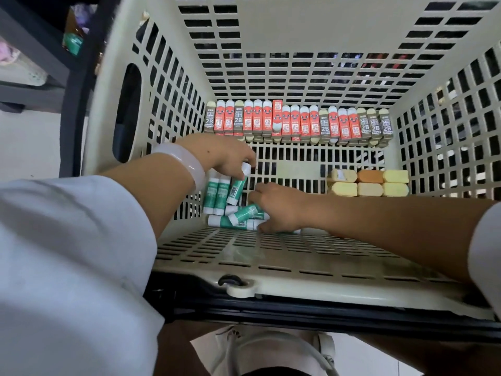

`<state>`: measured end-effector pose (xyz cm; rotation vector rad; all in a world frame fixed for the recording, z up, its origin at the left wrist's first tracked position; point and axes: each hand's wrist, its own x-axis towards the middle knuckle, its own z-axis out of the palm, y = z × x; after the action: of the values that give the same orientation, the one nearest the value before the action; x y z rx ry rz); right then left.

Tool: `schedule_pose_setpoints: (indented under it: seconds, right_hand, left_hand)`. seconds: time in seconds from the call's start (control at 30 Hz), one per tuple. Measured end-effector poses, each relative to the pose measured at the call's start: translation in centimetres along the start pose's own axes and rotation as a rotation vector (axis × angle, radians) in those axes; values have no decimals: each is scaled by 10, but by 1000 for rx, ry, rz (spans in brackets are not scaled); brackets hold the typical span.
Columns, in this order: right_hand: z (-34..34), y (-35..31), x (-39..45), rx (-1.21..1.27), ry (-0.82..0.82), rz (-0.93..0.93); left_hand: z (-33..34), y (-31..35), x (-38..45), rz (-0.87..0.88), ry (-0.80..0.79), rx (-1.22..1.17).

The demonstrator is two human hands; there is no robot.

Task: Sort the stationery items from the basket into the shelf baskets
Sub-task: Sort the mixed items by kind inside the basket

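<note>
Two hands work inside the cream slotted plastic basket [173, 109]: my left hand [225, 156] pinches one green-white glue stick [238, 183], my right hand [279, 207] grips fallen ones; erasers behind them remain unsorted.

Both hands reach into the basket [271, 278]: left hand [225, 156] pinches a glue stick [238, 183], right hand [282, 207] grips more glue sticks [241, 217].
</note>
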<state>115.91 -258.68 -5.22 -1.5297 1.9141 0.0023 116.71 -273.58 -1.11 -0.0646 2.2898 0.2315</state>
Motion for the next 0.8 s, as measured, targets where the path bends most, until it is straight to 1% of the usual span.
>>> schedule_pose_setpoints:
  seconds: [0.07,0.13,0.27,0.33,0.4,0.47,0.5,0.57,0.6,0.63,0.7,0.73,0.77,0.8]
  right_hand:
    - [-1,-2,1,72,-39,31]
    - [-6,-2,3,158,-122,75]
    - [-11,-1,1,304,-229,85]
    - [-15,3,-2,412,-251,114]
    - [-22,11,-7,568,-216,173]
    - [-27,20,-12,745,-164,256]
    - [-27,23,-14,841,-116,299]
    - [-27,25,-17,1019,35,380]
    - [-27,25,-17,1041,79,410]
    - [-28,24,-16,958,96,428]
    - [-30,23,-14,574,68,410]
    - [-31,21,-14,374,95,395]
    - [-33,17,-15,201,153,377]
    - [-33,13,-16,58,248,336]
  left_hand:
    - [2,-3,1,-39,-2,43]
    - [3,-6,1,-56,14,68]
    - [1,-4,2,20,70,47]
    - [3,-3,3,26,44,82]
    - [6,-5,3,-4,-23,115]
    - [7,-7,2,-6,-48,108]
    - [6,-6,1,6,-48,96]
    - [4,-4,1,34,-50,70]
    - [4,-3,0,43,-54,61]
    - [3,-2,-1,47,-52,51]
    - [1,-3,-2,36,-31,-5]
    - [1,-3,-2,24,-15,-43]
    - [0,-3,-2,9,6,-69]
    - [-1,-3,-1,-5,33,-76]
